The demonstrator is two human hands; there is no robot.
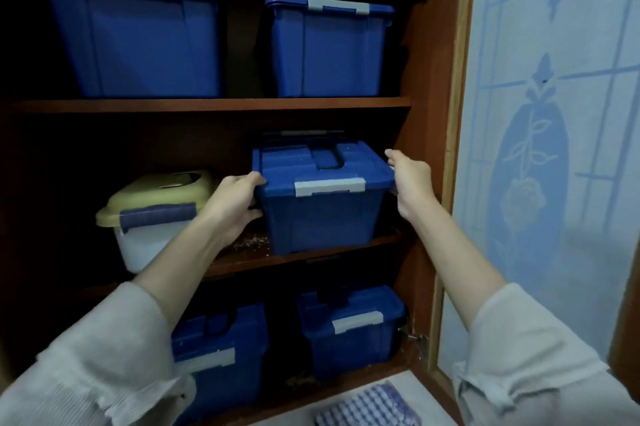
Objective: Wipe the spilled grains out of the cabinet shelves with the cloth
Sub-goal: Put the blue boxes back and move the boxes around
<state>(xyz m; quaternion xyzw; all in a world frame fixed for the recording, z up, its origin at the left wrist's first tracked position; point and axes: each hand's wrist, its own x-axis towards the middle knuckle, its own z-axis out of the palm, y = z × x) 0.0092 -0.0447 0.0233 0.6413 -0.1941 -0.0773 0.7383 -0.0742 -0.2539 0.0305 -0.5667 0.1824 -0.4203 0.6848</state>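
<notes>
Left hand (235, 203): fingers curled round the left rim of the blue lidded plastic bin (322, 203).
Right hand (410, 179): clasps the bin's right rim, fingers tucked under the lip.
Bin handling: rigid and smooth-sided, likely heavy if full; best held under both rims and kept level.
Spilled brown grains (249, 242): loose on the middle wooden shelf (311, 257), just left of the bin.
Blue-and-white checked cloth (367, 405): soft and limp, untouched on the near pale tabletop (412, 377); pinch anywhere.
</notes>
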